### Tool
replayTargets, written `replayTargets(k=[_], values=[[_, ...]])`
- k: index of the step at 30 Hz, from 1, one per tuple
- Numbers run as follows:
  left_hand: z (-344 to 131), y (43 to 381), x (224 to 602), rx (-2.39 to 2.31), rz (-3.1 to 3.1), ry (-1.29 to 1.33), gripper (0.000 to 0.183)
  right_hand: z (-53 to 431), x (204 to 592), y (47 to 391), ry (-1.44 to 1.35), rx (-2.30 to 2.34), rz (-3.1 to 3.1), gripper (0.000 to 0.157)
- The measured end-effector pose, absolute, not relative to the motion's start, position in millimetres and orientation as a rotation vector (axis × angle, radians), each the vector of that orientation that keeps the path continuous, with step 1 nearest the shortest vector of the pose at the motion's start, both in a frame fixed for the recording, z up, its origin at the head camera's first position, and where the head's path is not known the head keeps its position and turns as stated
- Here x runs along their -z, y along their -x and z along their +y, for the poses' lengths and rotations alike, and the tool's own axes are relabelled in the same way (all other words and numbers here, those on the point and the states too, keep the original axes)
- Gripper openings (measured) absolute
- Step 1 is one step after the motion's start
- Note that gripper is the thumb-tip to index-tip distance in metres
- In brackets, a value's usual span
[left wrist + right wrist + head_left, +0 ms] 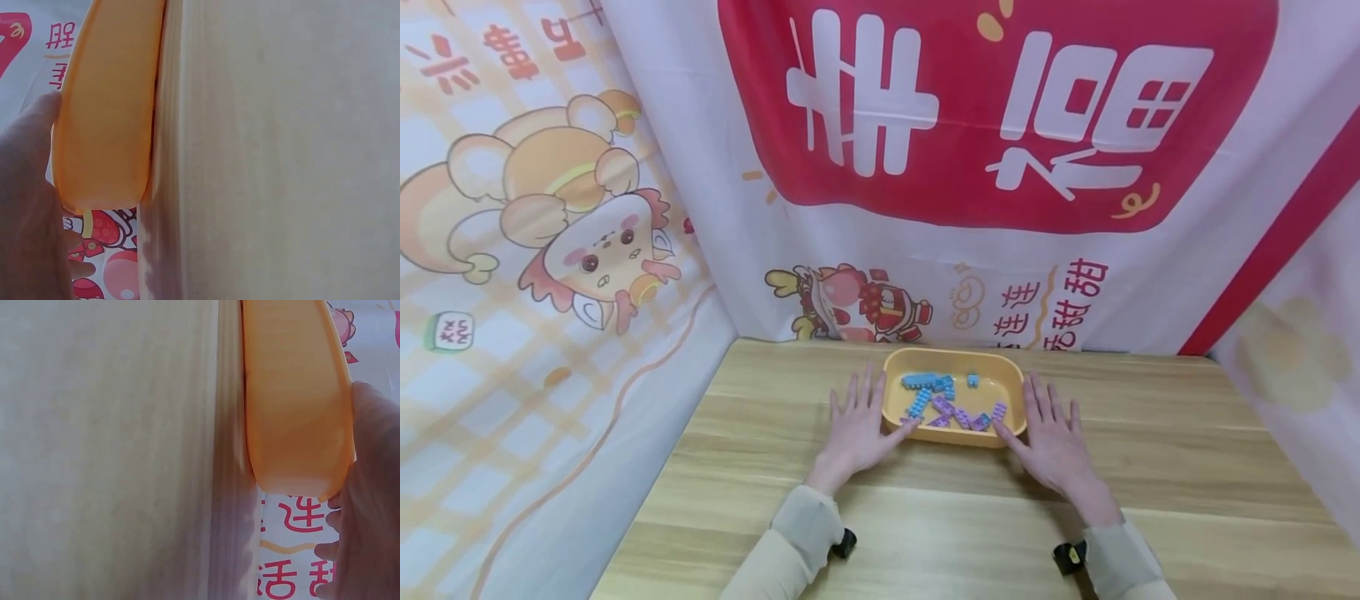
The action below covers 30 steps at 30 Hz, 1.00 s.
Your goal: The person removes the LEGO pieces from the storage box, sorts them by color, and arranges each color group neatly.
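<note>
A yellow plastic tray [958,437] with rounded corners sits on the table, holding several blue toy bricks [919,403] and several purple ones [962,418]. At the tray's left end is my left hand [857,429], fingers spread and straight, thumb at the front rim. My right hand [1056,442] mirrors it at the right end, its thumb also by the front rim. Both wrist views show the tray's outer wall [109,119] with a thumb touching its upper edge; fingers extend past the corner. Neither hand holds a brick.
The wooden table [925,533] stretches in front of the tray and to both sides. Close behind the tray hangs a printed cloth [865,225] with red and white lettering. Another patterned cloth [550,350] stands along the left edge.
</note>
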<state>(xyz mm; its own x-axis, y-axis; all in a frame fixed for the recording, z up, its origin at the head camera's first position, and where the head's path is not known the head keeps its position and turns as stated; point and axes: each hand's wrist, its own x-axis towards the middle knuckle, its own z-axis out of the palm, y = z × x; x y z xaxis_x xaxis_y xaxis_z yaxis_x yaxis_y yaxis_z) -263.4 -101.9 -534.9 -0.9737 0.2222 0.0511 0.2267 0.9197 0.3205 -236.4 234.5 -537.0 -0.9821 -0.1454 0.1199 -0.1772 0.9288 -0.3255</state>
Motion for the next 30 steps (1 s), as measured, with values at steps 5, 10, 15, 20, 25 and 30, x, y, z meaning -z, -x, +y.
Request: replayTargets(k=[5,10,15,20,25,30], values=[[-102.5,258.8,536.7,0.529,-3.067,0.356,0.115,233.9,537.4,233.0,-0.259,-0.534,-3.003,0.101],[-102.9,254.6,537.6,0.557,-3.073,0.359,0.115,234.1,538.6,230.3,-0.261,-0.556,-3.009,0.101],[-103.4,251.6,537.8,0.586,-3.079,0.354,0.116,234.4,539.6,227.7,-0.269,-0.593,-3.016,0.102],[-103.5,250.8,539.0,0.608,-3.069,0.354,0.116,233.8,537.1,225.8,-0.262,-0.602,-3.022,0.101],[-104.3,248.6,541.9,0.669,-3.066,0.342,0.115,233.3,537.6,223.4,-0.264,-0.590,-3.020,0.102],[-103.8,247.9,543.2,0.702,-3.065,0.324,0.117,234.1,539.8,223.5,-0.271,-0.606,-3.012,0.101]])
